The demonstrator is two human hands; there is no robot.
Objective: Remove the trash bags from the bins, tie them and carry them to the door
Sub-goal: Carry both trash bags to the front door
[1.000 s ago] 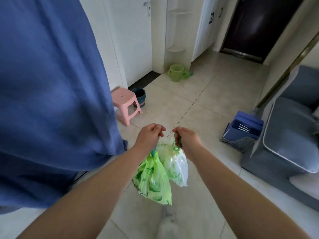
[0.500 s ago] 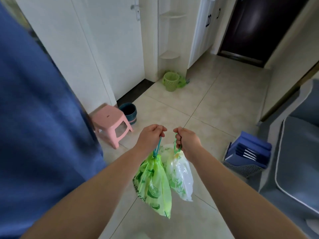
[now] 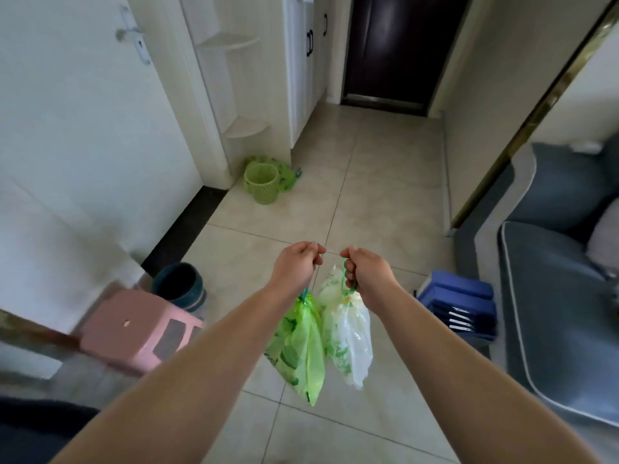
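Both hands are out in front, each one closed tight on a bag. Her left hand grips the drawstring top of the green bag. Her right hand has its fingers hooked through the green loop of the white bag. The two bags hang side by side and touch each other, up off the floor.

I think this is the carrying step. Both bags look tied shut at the top and are out of the bins. The dark door is far ahead, at the end of the hall. Next she needs to walk straight to it and keep both fists closed.

Each bag is long from top to bottom. The tied end points up at the hand and the fat end points down.

A green bin stands far on the left, and a dark bin sits near the pink stool.
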